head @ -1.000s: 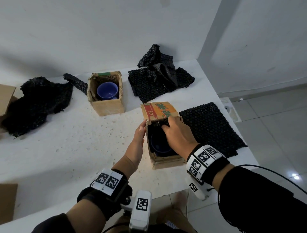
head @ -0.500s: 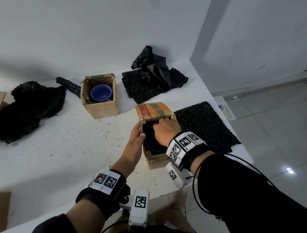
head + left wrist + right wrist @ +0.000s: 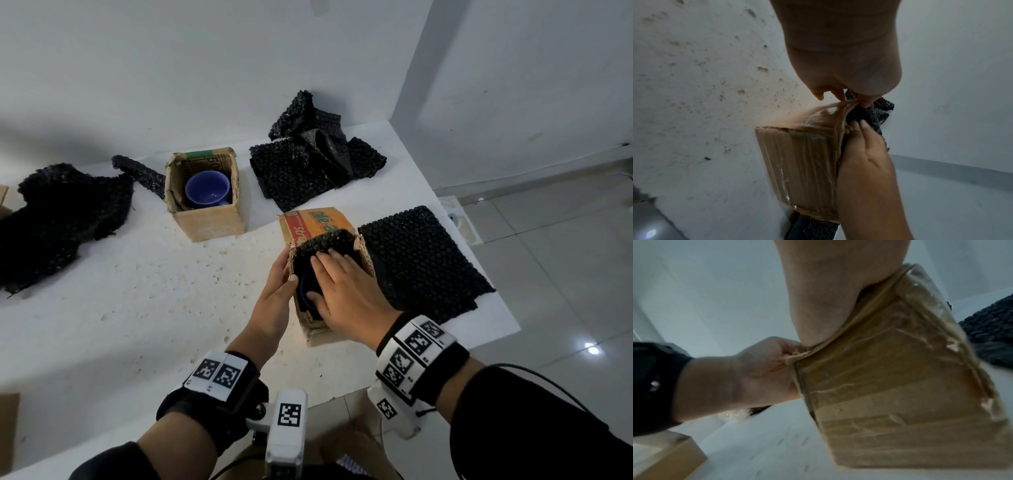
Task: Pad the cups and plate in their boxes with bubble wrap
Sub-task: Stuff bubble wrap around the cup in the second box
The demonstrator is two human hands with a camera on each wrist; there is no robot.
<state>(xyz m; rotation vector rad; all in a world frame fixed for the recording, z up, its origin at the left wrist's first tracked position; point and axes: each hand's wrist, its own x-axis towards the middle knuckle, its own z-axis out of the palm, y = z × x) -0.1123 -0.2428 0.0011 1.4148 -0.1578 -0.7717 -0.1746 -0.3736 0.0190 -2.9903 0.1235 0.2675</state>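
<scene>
The near cardboard box (image 3: 318,226) stands at the table's front right, with black bubble wrap (image 3: 329,241) bulging at its far rim and a dark blue cup (image 3: 306,291) just visible inside. My right hand (image 3: 329,270) lies flat over the opening, its straight fingers pressing the wrap down. My left hand (image 3: 284,270) grips the box's left wall, thumb over the rim; the right wrist view shows this left hand (image 3: 760,369) curled at the corner of the box (image 3: 900,394). A second open box (image 3: 205,219) farther back holds a blue cup (image 3: 207,188) with no wrap on it.
A flat bubble wrap sheet (image 3: 421,260) lies right of the near box, by the table's right edge. A crumpled pile (image 3: 308,168) sits at the back and another pile (image 3: 61,216) at the left. Cardboard pieces (image 3: 8,428) show at the left edge.
My right hand has gone from digging its fingers in at the box's far side to lying flat across the opening. My left hand has kept its hold on the left wall.
</scene>
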